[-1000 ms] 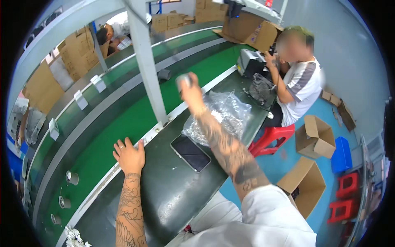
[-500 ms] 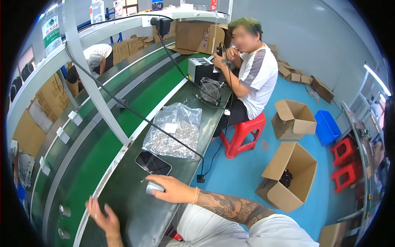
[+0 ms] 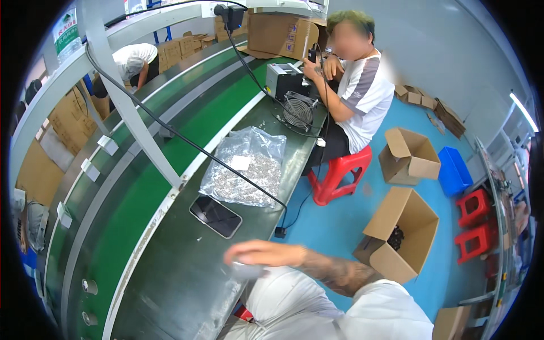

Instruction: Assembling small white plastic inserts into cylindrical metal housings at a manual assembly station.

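My right hand [image 3: 266, 253] comes in from the lower right, palm down over the near edge of the bench, above my lap. Its fingers curl round a small silver-grey cylinder-like piece [image 3: 247, 271], smeared by motion. Just beyond it a dark-screened phone [image 3: 216, 216] lies flat on the dark green bench [image 3: 170, 266]. Past the phone sits a clear plastic bag [image 3: 249, 179] full of small metal parts, with a white label on it and a black cable across it. No part of my left hand shows.
Left of the bench runs a green conveyor [image 3: 122, 226] with small grey cylinders [image 3: 89, 286] and white blocks on it. A white post [image 3: 133, 119] rises between them. A co-worker [image 3: 362, 90] sits on a red stool [image 3: 341, 175] beside a fan device [image 3: 298, 109]. Open cartons [image 3: 422, 226] stand at right.
My left hand has left the picture. My right hand has drawn back from beside the phone toward my lap, the silver-grey piece still in it. The view has shifted slightly.
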A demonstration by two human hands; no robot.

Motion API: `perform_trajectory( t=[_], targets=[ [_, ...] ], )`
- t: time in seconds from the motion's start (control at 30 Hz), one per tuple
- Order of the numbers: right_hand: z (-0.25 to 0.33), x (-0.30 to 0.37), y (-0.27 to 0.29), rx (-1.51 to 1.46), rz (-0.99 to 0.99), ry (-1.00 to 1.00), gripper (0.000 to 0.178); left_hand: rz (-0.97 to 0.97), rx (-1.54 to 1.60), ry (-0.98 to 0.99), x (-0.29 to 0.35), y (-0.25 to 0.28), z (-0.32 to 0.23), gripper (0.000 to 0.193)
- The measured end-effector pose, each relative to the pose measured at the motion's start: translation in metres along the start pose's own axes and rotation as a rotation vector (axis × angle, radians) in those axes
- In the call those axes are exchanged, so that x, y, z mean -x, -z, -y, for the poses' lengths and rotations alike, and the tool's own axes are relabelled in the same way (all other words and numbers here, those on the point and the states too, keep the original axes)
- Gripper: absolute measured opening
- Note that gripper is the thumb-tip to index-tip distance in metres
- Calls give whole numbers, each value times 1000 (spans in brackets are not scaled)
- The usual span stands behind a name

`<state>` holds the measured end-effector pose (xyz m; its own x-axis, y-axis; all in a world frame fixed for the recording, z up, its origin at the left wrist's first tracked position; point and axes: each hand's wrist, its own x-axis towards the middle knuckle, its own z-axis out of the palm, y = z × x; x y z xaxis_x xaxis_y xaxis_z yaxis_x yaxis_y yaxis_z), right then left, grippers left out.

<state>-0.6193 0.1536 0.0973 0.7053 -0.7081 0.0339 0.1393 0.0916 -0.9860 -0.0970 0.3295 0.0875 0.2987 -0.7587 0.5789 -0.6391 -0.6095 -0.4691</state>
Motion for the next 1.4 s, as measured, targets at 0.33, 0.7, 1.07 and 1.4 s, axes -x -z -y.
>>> perform_trajectory(
  t=[0.33,0.7,1.07,1.4],
  targets=[
    [16,72,35,-546,235,556,65,-249,-47,1,-6,13,-2,48],
    [2,-220,-88,-355,449,-267,34,63,-10,173,31,8,-2,45],
    [-57,-302,-91,-708,396,-350,37,374,628,369,31,57,-13,30],
    [-73,-310,-101,-714,242,-214,31,16,402,531,42,34,-28,45]
  ],
)
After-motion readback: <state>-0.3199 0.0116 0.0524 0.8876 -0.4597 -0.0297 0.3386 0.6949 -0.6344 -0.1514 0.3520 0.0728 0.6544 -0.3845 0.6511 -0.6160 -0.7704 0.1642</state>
